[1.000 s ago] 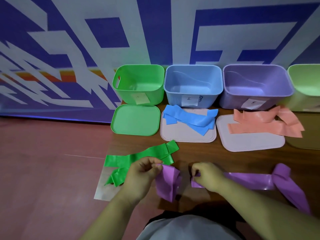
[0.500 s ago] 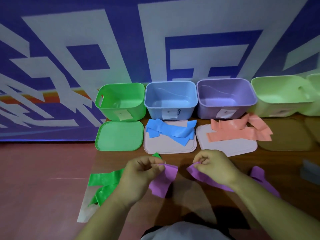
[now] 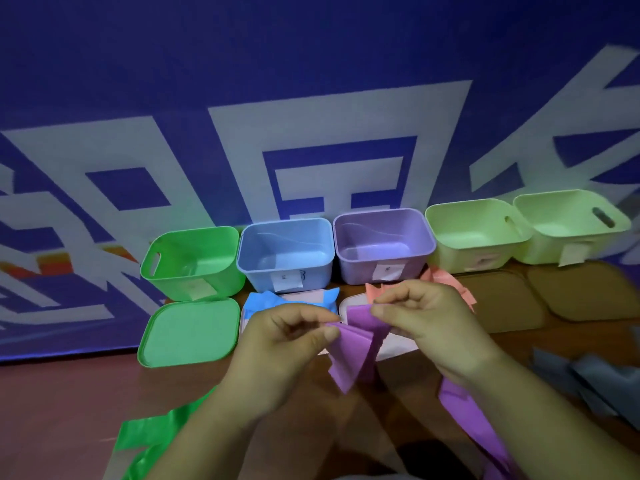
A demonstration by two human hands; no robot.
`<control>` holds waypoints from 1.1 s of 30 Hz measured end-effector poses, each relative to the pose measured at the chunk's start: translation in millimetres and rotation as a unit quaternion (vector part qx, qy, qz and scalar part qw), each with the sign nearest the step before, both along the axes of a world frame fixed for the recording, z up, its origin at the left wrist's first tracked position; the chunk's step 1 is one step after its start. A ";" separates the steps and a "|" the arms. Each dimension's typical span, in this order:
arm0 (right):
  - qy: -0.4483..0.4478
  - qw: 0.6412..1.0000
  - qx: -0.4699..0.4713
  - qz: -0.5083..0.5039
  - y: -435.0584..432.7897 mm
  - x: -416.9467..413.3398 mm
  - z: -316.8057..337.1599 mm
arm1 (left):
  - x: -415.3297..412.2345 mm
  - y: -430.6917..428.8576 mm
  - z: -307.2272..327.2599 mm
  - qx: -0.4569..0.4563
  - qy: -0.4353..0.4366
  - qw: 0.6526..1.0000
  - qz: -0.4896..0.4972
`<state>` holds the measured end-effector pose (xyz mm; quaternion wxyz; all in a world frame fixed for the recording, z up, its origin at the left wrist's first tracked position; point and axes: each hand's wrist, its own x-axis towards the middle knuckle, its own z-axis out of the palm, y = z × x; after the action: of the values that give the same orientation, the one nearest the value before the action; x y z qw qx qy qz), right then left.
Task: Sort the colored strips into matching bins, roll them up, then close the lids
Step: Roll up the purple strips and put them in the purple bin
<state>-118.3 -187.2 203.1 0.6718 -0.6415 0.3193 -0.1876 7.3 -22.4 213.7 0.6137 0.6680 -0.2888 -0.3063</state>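
The step in hand looks like the purple strip (image 3: 353, 351): it is held up off the table, in front of the purple bin (image 3: 381, 212), with its top bunched into folds and its long tail trailing down under the right forearm. The left hand (image 3: 287, 344) pinches 1 folded edge between thumb and curled fingers, and the right hand (image 3: 426, 317) pinches the other edge just beside it. I judge the task to be early, since all 5 bins look empty and every lid lies off. The next move likely calls for gathering the loose tail into a roll and keeping it tight while it goes over the purple rim. The green bin (image 3: 194, 258) and blue bin (image 3: 287, 244) stand to the left, 2 pale green bins (image 3: 478, 230) to the right. A green lid (image 3: 188, 330) lies in front of its bin; blue strips (image 3: 263, 301) and orange strips (image 3: 446, 278) rest on white lids. A green strip (image 3: 149, 441) lies at the near left edge, grey strips (image 3: 588, 379) at the right. The table (image 3: 519, 348) is brown wood, set against a blue wall with large white shapes, above a reddish floor (image 3: 52, 410).
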 end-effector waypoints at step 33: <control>-0.090 0.971 0.220 0.017 9.1 -2.7 42.3 | -17.8 -29.0 21.4 -0.107 -0.015 0.990 0.090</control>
<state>-121.0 -178.1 245.4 0.8257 -0.4633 0.2800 -0.1585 -10.4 -51.4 235.0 0.7021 0.6266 -0.2678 -0.2070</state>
